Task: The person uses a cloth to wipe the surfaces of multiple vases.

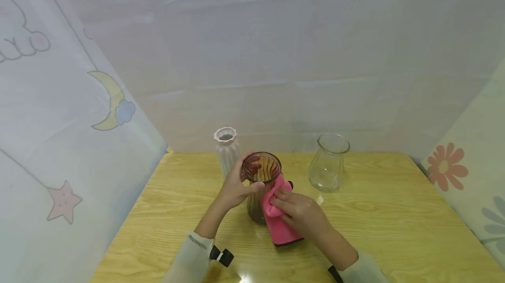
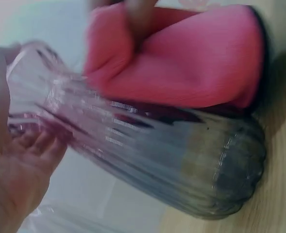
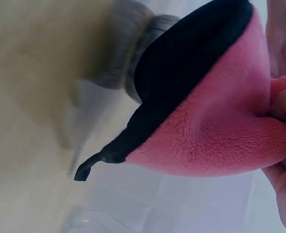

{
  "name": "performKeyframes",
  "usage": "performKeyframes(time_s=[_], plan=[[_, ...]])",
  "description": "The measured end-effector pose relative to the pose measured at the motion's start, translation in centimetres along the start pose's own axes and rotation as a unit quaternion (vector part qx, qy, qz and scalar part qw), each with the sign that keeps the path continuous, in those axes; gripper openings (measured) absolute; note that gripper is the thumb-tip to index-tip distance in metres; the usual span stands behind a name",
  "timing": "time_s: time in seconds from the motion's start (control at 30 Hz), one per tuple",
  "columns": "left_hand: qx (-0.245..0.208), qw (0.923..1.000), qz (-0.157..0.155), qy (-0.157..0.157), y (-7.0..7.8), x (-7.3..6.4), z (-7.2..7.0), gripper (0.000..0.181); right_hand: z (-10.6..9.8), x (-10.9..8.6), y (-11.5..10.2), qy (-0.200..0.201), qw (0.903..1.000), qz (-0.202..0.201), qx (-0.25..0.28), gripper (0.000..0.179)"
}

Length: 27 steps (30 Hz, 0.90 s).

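Moon print: yellow crescent (image 1: 112,101) on the left wall, off to the side.
White vase: fluted white vase (image 1: 228,156), upright at the back of the surface (image 1: 177,178), behind the left hand.
Left hand: left hand (image 1: 232,191) clamped round the neck of the tinted vase, thumb in front, fingers on the far side. Good steadying hold; advise keeping it firm but light, since ribbed glass could slip or twist under rubbing.
Tinted vase: tinted glass vase (image 1: 255,210) near the middle, between the hands, mouth up; whether the base bears on the surface, can't tell. Better supported there while pressure goes on the side.
Pink cloth: pink cloth (image 1: 282,230) with dark edging, against the right side of the tinted vase, lower part hanging down. Step looks like wiping the outside. Best worked along the ribs, into the grooves, turning the vase bit by bit; loose end should be gathered so it doesn't drag.
Right hand: right hand (image 1: 305,215) gripping the bunched cloth, fingers bent into it, close to the glass. Even, gentle pressure suits; pushing hard sideways could tip the vase.
Clear vase: clear glass vase (image 1: 326,173), upright, right of the cloth, apart from both hands. Watch right-hand swing near it.
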<state>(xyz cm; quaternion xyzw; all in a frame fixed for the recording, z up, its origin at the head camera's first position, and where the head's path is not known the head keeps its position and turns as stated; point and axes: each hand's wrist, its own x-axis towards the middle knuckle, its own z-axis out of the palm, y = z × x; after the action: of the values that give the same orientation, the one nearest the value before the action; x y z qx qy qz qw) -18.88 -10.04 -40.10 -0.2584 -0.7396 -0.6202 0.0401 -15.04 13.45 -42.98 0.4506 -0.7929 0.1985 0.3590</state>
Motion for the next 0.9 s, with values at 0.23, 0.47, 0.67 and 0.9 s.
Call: performKeyframes(time_s=[0.23, 0.47, 0.67, 0.9], plan=[[-0.099, 0.9884, 0.033, -0.111, -1.7, 1.6, -1.5, 0.108, 0.6, -1.4, -0.6, -0.066, 0.9978, 0.002, 0.003, 0.029], [-0.116, 0.9829, -0.014, -0.142, -1.4, 1.7, -2.5, 0.115, 0.8, -1.6, -0.7, -0.133, 0.9906, 0.022, 0.024, 0.021], [-0.03, 0.998, 0.008, -0.056, -0.3, 0.3, -2.1, 0.117, -0.5, -1.2, -0.5, -0.045, 0.9988, 0.01, 0.016, 0.031], [0.037, 0.9977, -0.007, 0.056, 1.2, -0.7, 0.1, 0.118, -2.3, 1.1, -0.4, 0.083, 0.9963, 0.01, 0.022, 0.034]])
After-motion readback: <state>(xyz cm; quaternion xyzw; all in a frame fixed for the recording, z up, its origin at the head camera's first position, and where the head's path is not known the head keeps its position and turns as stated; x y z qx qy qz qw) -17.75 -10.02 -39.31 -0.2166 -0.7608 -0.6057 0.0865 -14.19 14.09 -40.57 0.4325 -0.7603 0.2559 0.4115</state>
